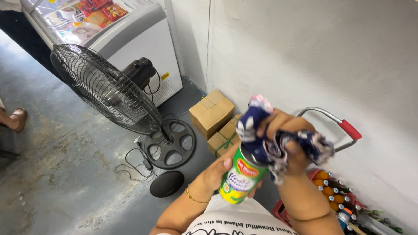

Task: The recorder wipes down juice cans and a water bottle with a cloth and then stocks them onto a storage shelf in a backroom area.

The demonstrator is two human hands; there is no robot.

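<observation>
My left hand grips a green and yellow drink can from behind, holding it tilted in front of my chest. My right hand clutches a dark blue patterned cloth and presses it over the top of the can. A thin gold bracelet sits on my left wrist. The can's top is hidden under the cloth.
A black standing fan with a round base and loose cable is on the concrete floor at left. Behind it stands a white chest freezer. Cardboard boxes lie by the white wall. A red crate of bottles and a red-handled trolley are at right. Another person's foot shows at far left.
</observation>
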